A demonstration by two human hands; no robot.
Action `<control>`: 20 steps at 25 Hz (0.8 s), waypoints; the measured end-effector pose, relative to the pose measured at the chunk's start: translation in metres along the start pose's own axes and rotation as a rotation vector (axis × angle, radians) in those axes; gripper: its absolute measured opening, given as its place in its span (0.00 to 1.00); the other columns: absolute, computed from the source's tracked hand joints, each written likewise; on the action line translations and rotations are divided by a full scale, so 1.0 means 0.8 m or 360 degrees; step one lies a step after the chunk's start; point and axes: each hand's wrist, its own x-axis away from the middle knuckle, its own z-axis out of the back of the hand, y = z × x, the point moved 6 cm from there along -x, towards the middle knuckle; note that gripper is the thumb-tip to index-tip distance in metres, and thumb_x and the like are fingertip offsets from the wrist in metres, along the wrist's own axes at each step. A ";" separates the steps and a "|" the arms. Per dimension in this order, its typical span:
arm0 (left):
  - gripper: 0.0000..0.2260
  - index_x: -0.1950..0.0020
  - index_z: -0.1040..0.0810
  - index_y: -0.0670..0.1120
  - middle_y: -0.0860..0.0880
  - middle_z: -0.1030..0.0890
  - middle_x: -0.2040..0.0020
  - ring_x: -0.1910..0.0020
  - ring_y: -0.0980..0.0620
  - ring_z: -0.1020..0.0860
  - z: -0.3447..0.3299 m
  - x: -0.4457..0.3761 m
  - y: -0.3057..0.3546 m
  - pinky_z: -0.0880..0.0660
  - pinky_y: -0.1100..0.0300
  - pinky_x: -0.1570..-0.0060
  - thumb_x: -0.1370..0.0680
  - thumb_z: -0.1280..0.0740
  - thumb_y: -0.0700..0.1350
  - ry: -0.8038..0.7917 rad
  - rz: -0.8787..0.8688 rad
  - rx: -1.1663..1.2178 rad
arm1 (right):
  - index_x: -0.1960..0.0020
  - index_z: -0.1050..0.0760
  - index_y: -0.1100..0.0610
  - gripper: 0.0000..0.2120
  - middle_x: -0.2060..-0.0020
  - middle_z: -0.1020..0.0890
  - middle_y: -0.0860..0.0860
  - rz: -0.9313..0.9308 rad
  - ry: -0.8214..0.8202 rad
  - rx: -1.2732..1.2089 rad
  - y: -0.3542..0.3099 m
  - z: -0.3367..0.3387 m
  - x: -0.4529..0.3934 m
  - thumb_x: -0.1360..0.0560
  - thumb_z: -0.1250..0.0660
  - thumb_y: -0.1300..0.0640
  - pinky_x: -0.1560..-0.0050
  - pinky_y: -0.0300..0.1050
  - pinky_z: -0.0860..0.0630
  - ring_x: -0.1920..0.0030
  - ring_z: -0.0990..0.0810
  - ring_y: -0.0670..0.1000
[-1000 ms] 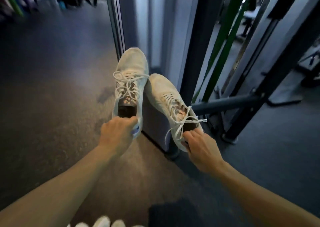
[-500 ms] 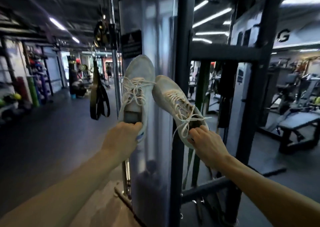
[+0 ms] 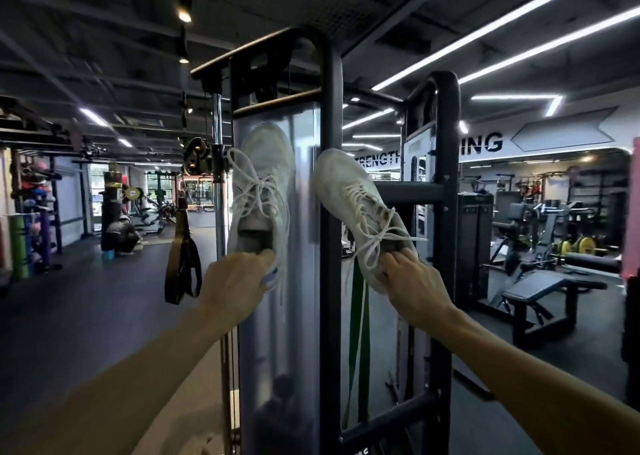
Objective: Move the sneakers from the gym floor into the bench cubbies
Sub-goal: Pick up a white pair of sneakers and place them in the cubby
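I hold one sneaker per hand, both lifted clear of the floor for carrying. Left sneaker (image 3: 259, 191): my left hand (image 3: 235, 281) pinches its heel collar; toe points straight up and away. Right sneaker (image 3: 360, 208): my right hand (image 3: 412, 284) pinches its heel; long axis leans toe-left. No cubbies in view.

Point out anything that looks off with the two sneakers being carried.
Nothing is damaged. The right sneaker tilts, toe leaning left, while the left sneaker points straight; each hangs from a heel grip by the right hand and left hand.
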 end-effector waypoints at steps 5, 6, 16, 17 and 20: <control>0.05 0.54 0.26 0.46 0.46 0.20 0.61 0.61 0.43 0.21 0.085 0.053 0.034 0.30 0.57 0.70 0.28 0.32 0.43 0.0086 -0.0094 -0.0088 | 0.51 0.30 0.54 0.04 0.49 0.22 0.49 -0.0026 0.0003 0.0026 -0.012 0.088 0.049 0.21 0.41 0.54 0.52 0.47 0.31 0.45 0.27 0.52; 0.06 0.55 0.26 0.45 0.46 0.20 0.62 0.62 0.42 0.21 0.103 0.068 0.045 0.33 0.57 0.71 0.28 0.31 0.42 0.0113 -0.0105 -0.0110 | 0.50 0.30 0.54 0.04 0.49 0.23 0.50 -0.0030 -0.0003 0.0027 -0.016 0.105 0.065 0.21 0.41 0.54 0.53 0.46 0.31 0.44 0.27 0.52; 0.07 0.56 0.31 0.46 0.48 0.25 0.63 0.65 0.49 0.27 0.248 0.190 0.179 0.41 0.60 0.73 0.25 0.33 0.45 -0.0033 -0.0217 0.0096 | 0.49 0.30 0.56 0.04 0.49 0.23 0.51 -0.0145 -0.0052 0.0197 -0.043 0.297 0.229 0.22 0.42 0.58 0.57 0.44 0.37 0.44 0.28 0.53; 0.06 0.54 0.29 0.46 0.49 0.25 0.63 0.65 0.51 0.29 0.263 0.201 0.196 0.43 0.61 0.75 0.24 0.34 0.46 -0.0030 -0.0250 0.0109 | 0.48 0.30 0.56 0.05 0.49 0.23 0.51 -0.0179 -0.0048 0.0236 -0.045 0.317 0.247 0.21 0.43 0.58 0.57 0.44 0.37 0.44 0.28 0.53; 0.07 0.58 0.28 0.44 0.48 0.23 0.67 0.69 0.49 0.27 0.303 0.234 0.243 0.39 0.61 0.79 0.26 0.31 0.44 0.0117 -0.0443 0.0291 | 0.49 0.30 0.55 0.04 0.49 0.23 0.51 -0.0299 -0.0054 0.0345 -0.051 0.377 0.304 0.23 0.41 0.60 0.58 0.44 0.37 0.44 0.28 0.54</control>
